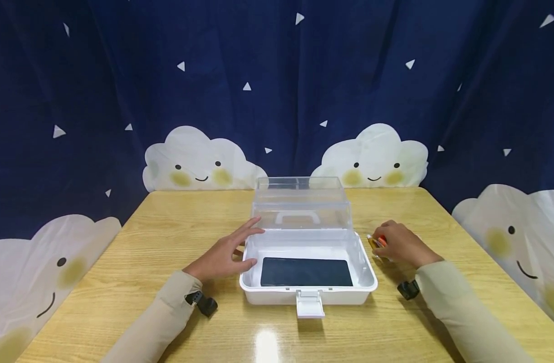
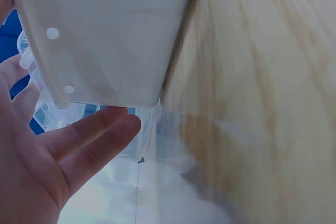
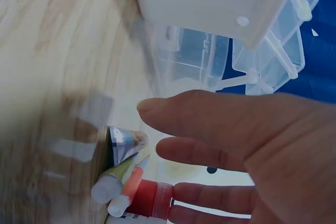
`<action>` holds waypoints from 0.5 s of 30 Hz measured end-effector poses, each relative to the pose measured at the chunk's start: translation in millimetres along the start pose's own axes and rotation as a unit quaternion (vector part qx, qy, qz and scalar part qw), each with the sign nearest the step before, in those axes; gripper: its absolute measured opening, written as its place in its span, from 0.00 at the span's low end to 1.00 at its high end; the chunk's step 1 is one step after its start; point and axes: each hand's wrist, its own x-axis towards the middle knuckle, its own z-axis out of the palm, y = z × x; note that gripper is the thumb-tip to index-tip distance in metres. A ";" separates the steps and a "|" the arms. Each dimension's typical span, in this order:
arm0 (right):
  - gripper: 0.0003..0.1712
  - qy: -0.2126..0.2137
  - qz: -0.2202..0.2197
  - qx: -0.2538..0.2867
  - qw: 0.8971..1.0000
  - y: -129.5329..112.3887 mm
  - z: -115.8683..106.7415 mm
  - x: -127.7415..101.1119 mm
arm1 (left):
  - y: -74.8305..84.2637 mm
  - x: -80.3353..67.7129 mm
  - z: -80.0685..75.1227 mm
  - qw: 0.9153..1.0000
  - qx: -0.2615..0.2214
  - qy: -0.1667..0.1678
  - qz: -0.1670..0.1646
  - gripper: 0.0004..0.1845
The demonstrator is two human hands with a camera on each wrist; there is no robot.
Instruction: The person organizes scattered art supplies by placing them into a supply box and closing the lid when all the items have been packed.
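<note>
While a white plastic storage box (image 1: 308, 290) sits open near the front edge of the wooden desk (image 1: 136, 282), a person's left hand (image 1: 224, 254) rests beside the box's left wall, fingers straight and spread. Off the box's right side, the right hand (image 1: 401, 244) hovers with loosely extended fingers over a cluster of small tubes (image 3: 131, 184), gripping none. A dark pad (image 1: 306, 272) lies inside the box.

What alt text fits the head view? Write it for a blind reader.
An open white plastic box with a raised clear lid sits on a wooden table. The left hand touches its side; the right hand covers small tubes.
</note>
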 end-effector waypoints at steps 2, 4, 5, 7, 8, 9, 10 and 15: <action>0.15 0.006 -0.002 -0.015 1.000 -1.2 1.5 0.3 | -0.2 0.2 -0.1 1.000 -0.001 0.002 0.002 0.36; 0.14 0.008 -0.003 -0.030 1.000 -2.0 3.2 0.7 | -0.5 0.2 0.0 1.000 -0.003 0.002 0.002 0.36; 0.13 0.009 0.000 -0.036 0.999 -2.5 4.0 0.9 | -0.6 0.2 0.0 1.000 -0.003 0.001 0.002 0.36; 0.12 0.010 0.004 -0.046 0.999 -3.6 5.1 1.3 | -0.6 0.1 -0.1 1.000 -0.001 0.001 0.001 0.36; 0.11 0.010 0.006 -0.049 0.999 -4.2 5.5 1.4 | -0.4 0.1 -0.4 1.000 -0.001 0.001 0.000 0.36; 0.11 0.011 0.007 -0.052 0.999 -4.5 5.9 1.7 | -0.1 0.1 -0.6 1.000 -0.002 0.001 0.000 0.36; 0.10 0.012 0.008 -0.053 0.998 -5.1 6.1 1.6 | 0.1 0.2 -0.8 1.000 -0.002 0.001 0.001 0.36; 0.10 0.023 0.009 -0.060 0.998 -7.8 7.9 0.7 | 0.0 0.2 -0.5 1.000 -0.006 0.000 0.000 0.36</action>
